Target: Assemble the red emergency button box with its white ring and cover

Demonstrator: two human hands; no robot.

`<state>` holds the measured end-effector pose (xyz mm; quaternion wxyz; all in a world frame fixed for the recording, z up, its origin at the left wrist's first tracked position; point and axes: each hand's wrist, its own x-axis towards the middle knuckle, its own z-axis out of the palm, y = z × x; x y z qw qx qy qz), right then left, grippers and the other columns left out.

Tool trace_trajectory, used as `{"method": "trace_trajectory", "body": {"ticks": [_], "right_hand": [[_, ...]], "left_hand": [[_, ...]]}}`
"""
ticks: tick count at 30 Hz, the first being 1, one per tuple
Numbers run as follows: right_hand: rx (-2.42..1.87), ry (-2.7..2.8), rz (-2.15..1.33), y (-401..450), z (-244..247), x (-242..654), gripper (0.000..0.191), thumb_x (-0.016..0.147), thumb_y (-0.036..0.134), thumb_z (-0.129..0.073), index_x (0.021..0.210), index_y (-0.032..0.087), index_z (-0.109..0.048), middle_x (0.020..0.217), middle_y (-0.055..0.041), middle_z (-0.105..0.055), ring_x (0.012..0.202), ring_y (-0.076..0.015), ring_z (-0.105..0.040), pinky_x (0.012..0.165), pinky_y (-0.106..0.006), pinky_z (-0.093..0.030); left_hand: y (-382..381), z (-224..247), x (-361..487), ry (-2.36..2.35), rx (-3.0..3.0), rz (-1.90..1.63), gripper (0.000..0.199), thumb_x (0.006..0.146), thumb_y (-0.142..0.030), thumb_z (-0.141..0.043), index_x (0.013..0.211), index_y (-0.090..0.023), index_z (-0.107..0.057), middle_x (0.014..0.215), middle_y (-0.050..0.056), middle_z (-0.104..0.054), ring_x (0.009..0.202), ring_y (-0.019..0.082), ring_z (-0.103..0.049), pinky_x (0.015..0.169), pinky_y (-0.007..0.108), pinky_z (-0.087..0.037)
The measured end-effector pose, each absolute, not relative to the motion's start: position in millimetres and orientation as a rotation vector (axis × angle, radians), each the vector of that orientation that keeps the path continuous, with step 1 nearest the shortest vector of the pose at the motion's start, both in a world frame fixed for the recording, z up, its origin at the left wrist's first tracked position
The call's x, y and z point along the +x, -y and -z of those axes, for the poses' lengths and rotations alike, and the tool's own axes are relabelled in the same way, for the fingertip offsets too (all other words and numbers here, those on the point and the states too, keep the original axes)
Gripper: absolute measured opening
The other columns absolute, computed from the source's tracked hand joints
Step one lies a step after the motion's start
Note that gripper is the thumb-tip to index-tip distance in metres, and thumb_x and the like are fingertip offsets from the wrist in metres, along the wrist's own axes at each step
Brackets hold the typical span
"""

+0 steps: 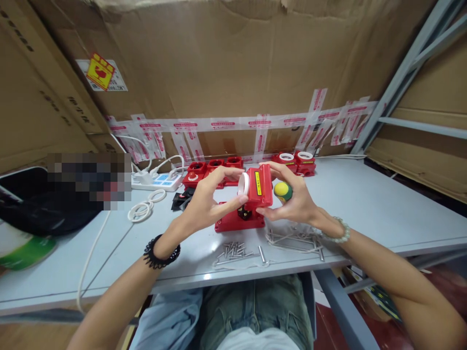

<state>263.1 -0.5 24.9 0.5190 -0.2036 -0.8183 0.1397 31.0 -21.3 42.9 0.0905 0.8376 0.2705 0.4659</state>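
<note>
Seen from above, seated at a grey table [365, 204] backed by taped cardboard. Held up just above a red base plate [239, 222] near the table's front edge: a red housing [260, 187] with a yellow label, gripped from both sides. Left hand [204, 201] closed on the housing's left end, thumb and fingers pinching around a white ring [243, 184] fitted there, black coiled band on that wrist. Right hand [292, 199] closed on the housing's right side, thumb under and fingers over, with a yellow-green ball-shaped handle [282, 191] tucked in the palm, likely a tool's; beaded bracelet on that wrist.

Just in front of the base plate, towards the viewer: a small heap of silver screws [235, 250], and to the right of them a crumpled clear plastic bag [292, 238]. Behind the base plate, by the cardboard: a row of red parts [213, 170] to the left and two more red units topped with white rings [297, 163] to the right. Further left of the base plate: a white power strip [158, 181] with plugged cables, loose white rings [144, 206], and a dark bag [32, 204] at the table's far left
</note>
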Motion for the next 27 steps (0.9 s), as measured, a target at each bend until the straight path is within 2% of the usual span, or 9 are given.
{"method": "trace_trajectory", "body": {"ticks": [2,6,8,11,14,16,19,23,27], "right_hand": [[-0.476,1.967,-0.358,-1,-25,264,0.087,0.056,0.032,-0.086,0.133,0.021,-0.048,0.119,-0.0104,-0.069,0.108,-0.0267,-0.067,0.089,-0.04,-0.057],[-0.451,1.963,-0.464,-5,-25,269,0.081,0.058,0.035,-0.085,0.131,0.02,-0.051,0.114,-0.0081,-0.071,0.099,-0.0236,-0.07,0.085,-0.037,-0.057],[-0.432,1.946,-0.503,-5,-27,269,0.075,0.06,0.035,-0.083,0.128,0.02,-0.053,0.108,-0.0066,-0.073,0.092,-0.0218,-0.071,0.083,-0.036,-0.058],[-0.406,1.943,-0.52,-1,-27,266,0.077,0.06,0.031,-0.084,0.128,0.019,-0.052,0.106,-0.0065,-0.073,0.092,-0.0213,-0.071,0.081,-0.034,-0.058],[-0.425,1.949,-0.49,2,-26,264,0.084,0.055,0.032,-0.086,0.13,0.018,-0.051,0.107,-0.008,-0.072,0.096,-0.0231,-0.069,0.082,-0.035,-0.057],[-0.441,1.954,-0.504,1,-26,266,0.082,0.055,0.033,-0.086,0.129,0.018,-0.053,0.108,-0.008,-0.071,0.096,-0.0232,-0.069,0.084,-0.036,-0.055],[-0.523,1.957,-0.608,-1,-30,269,0.069,0.059,0.04,-0.082,0.121,0.018,-0.059,0.108,-0.0078,-0.07,0.095,-0.0232,-0.067,0.084,-0.036,-0.054],[-0.662,1.906,-0.801,-1,-36,272,0.054,0.062,0.05,-0.077,0.102,0.016,-0.065,0.085,-0.0036,-0.068,0.072,-0.0158,-0.062,0.062,-0.028,-0.05],[-0.64,1.93,-1.088,1,-37,269,0.043,0.075,0.06,-0.063,0.078,0.017,-0.063,0.052,0.0045,-0.052,0.041,-0.0076,-0.042,0.038,-0.022,-0.036]], "left_hand": [[22,-45,30,-0.747,2.592,-1.388,0.043,0.085,-0.036,-0.072,0.123,-0.02,-0.058,0.117,0.011,-0.067,0.106,0.023,-0.064,0.089,0.037,-0.054],[25,-49,28,-0.567,2.775,-1.383,0.044,0.087,-0.025,-0.071,0.129,-0.024,-0.057,0.129,0.01,-0.063,0.122,0.023,-0.057,0.103,0.039,-0.049],[25,-49,29,-0.543,2.762,-1.381,0.047,0.088,-0.027,-0.071,0.132,-0.024,-0.055,0.131,0.011,-0.062,0.124,0.024,-0.056,0.105,0.039,-0.048],[24,-47,30,-0.613,2.614,-1.409,0.058,0.084,-0.04,-0.074,0.135,-0.021,-0.053,0.128,0.014,-0.061,0.118,0.026,-0.058,0.097,0.04,-0.052],[24,-45,31,-0.697,2.553,-1.418,0.047,0.086,-0.041,-0.071,0.125,-0.019,-0.058,0.114,0.012,-0.066,0.102,0.022,-0.064,0.086,0.037,-0.056],[26,-46,31,-0.693,2.647,-1.403,0.043,0.085,-0.038,-0.072,0.121,-0.019,-0.06,0.111,0.01,-0.067,0.101,0.022,-0.065,0.086,0.036,-0.056],[31,-47,31,-0.648,2.856,-1.418,0.045,0.083,-0.032,-0.075,0.124,-0.02,-0.059,0.117,0.011,-0.066,0.109,0.023,-0.064,0.093,0.036,-0.055],[35,-45,34,-0.552,3.044,-1.452,0.043,0.089,-0.019,-0.068,0.129,-0.019,-0.054,0.121,0.012,-0.065,0.112,0.022,-0.064,0.096,0.036,-0.056],[37,-43,39,-0.488,3.145,-1.494,0.042,0.091,-0.018,-0.065,0.131,-0.018,-0.052,0.12,0.013,-0.065,0.113,0.023,-0.064,0.096,0.039,-0.058]]}}
